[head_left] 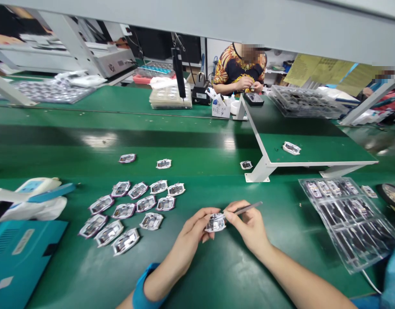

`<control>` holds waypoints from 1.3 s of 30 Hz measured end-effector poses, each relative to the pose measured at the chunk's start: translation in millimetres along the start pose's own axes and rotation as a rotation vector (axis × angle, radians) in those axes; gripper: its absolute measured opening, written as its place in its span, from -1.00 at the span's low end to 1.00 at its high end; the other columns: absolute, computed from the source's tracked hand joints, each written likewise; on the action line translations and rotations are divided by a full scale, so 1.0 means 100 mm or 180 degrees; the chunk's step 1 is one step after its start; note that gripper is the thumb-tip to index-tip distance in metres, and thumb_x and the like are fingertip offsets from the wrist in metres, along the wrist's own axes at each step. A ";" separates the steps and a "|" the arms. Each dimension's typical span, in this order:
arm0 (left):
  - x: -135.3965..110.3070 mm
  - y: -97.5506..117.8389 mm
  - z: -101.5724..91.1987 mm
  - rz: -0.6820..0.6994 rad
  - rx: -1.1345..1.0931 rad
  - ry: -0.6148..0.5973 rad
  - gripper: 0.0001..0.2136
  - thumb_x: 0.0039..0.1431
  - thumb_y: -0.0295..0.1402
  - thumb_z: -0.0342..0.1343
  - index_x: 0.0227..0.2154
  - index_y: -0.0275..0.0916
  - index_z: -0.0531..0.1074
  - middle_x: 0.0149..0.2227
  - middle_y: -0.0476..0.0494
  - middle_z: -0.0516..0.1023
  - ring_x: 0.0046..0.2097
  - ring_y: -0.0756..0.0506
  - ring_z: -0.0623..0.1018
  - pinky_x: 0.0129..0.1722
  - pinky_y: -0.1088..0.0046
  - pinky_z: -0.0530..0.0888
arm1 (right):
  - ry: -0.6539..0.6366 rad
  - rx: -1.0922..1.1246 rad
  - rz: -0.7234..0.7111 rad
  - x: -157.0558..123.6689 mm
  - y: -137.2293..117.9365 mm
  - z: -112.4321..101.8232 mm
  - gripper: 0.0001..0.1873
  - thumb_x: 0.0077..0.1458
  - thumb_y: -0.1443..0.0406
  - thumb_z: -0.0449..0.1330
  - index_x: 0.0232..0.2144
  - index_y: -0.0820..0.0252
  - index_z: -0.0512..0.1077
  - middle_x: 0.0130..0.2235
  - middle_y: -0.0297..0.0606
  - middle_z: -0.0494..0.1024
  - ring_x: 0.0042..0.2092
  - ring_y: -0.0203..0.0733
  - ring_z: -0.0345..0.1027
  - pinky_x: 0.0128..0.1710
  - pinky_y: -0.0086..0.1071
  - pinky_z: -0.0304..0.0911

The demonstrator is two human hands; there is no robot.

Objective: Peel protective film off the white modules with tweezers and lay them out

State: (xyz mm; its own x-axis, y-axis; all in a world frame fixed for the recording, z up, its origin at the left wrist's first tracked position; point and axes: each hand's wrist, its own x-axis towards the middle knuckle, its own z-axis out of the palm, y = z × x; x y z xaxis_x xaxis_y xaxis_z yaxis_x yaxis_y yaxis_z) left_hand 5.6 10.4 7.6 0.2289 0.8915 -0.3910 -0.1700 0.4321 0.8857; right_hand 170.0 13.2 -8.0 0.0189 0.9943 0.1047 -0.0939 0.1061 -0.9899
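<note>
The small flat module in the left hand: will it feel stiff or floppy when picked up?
The small flat module likely feels light and fairly stiff at its dark centre. Its thin white rim probably flexes, and it seems delicate.

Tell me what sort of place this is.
Probably an electronics assembly workshop. A green-matted workbench holds rows of small electronic modules, a clear blister tray holds more parts, and a co-worker works across the bench.
</note>
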 end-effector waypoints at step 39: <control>-0.02 0.03 -0.02 0.0241 0.0517 -0.0316 -0.74 0.07 -0.33 0.11 -0.16 -0.24 0.50 -0.41 -0.03 0.51 -0.42 -0.02 0.40 -0.44 0.51 0.33 | -0.0138 0.0612 -0.0011 0.02 0.01 0.00 -0.94 0.04 0.32 0.35 -0.42 0.11 0.52 -0.39 -0.35 0.57 -0.36 -0.27 0.44 -0.33 -0.42 0.35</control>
State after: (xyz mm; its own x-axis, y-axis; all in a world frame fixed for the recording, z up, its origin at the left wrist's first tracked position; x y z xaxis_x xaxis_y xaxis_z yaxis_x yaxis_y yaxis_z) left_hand 2.8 10.1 10.9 0.3162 0.8993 -0.3022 -0.0353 0.3295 0.9435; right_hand 170.3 15.7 -8.9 -0.0229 0.9929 0.1163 -0.2825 0.1052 -0.9535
